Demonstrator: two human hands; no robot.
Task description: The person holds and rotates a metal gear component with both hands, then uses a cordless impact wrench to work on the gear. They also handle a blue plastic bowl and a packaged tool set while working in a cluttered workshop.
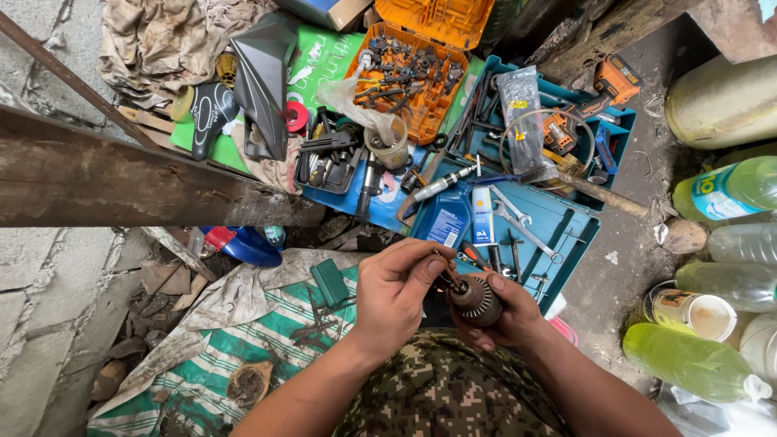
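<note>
Cupping a rusty drill chuck from below, the right hand has its fingers curled around the metal body. The left hand pinches a small dark key or bit at the chuck's top, fingertips pressed together. Both hands sit over the person's camouflage trousers. Just beyond lie an open teal tool case with wrenches, a blue bottle and an orange bit box.
</note>
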